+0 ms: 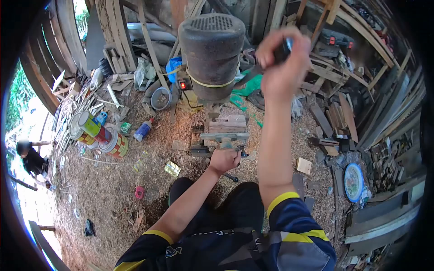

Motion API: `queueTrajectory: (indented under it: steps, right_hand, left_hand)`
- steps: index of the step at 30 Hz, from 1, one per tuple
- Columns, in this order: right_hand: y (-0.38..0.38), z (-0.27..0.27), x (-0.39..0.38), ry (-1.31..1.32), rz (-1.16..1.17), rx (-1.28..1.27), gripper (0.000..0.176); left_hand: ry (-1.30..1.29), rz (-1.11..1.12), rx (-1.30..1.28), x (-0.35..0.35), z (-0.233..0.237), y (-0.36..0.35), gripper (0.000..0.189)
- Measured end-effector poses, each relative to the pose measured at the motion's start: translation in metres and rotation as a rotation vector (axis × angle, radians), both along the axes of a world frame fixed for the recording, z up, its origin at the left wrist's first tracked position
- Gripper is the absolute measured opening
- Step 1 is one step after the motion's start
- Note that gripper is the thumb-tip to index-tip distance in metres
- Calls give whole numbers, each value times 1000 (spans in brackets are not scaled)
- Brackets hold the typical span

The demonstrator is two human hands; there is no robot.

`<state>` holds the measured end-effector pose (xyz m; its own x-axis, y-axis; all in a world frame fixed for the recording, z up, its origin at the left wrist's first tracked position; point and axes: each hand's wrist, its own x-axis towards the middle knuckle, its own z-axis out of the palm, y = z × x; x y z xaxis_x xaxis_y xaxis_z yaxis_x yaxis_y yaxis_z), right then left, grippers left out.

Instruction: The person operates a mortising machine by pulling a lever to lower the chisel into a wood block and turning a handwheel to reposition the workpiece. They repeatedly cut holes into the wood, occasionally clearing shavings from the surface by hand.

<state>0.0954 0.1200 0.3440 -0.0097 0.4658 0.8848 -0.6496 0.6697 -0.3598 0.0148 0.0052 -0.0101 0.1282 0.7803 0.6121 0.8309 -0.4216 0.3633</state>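
In the head view, my left hand (225, 160) is closed round the handle at the front of a metal vise (224, 136). Wood pieces (228, 123) lie at the vise, just beyond its front jaw. My right hand (285, 61) is raised at the upper right, blurred by motion, its fingers curled round a dark handle. Above the vise stands the large dark motor housing (212, 54) of a machine, with a yellow band round it. A lever with a black knob (231, 178) sticks out below my left hand.
Stacked paint cans (95, 128) and a blue bottle (143, 130) stand on the left. A small bucket (161, 98) is near the machine. A blue-rimmed basin (354, 182) and timber piles (384, 217) are at right. Another person (34, 160) is at far left.
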Motion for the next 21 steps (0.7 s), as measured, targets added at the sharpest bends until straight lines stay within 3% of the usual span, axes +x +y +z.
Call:
queueTrajectory:
  steps: [1,3,6,8,9,11,16,18,19,21]
  right_hand:
    - [17,17,-10,45,25,2,35]
    - [51,42,-25,-17,-143,54,33]
    - [93,64,-40,-110,-187,-37,42]
    - [143,54,-54,-249,-401,44,40]
    - [168,43,-57,-252,-401,47,40]
    - [203,21,-60,-571,-335,-227,46]
    - [282,4,-88,-602,-382,-323,50]
    - [312,3,-97,-789,-612,-287,52]
    - [324,-5,-101,-789,-605,-290,52]
    - [334,-23,-105,-633,-234,-319,53]
  left_hand:
    - [23,34,1,0,2,-1,41]
    - [74,54,-71,-2,8,-6,41]
    - [31,31,-82,-2,4,-6,40]
    - [16,27,-130,-3,6,-5,42]
    - [14,27,-129,-4,6,-4,42]
    - [-22,-6,-55,-5,7,-4,40]
    - [-89,-50,-84,-6,11,0,38]
    - [-117,-68,-96,-8,14,1,36]
    - [-115,-63,-101,-9,15,3,36]
    - [-166,-75,-114,-9,16,4,35]
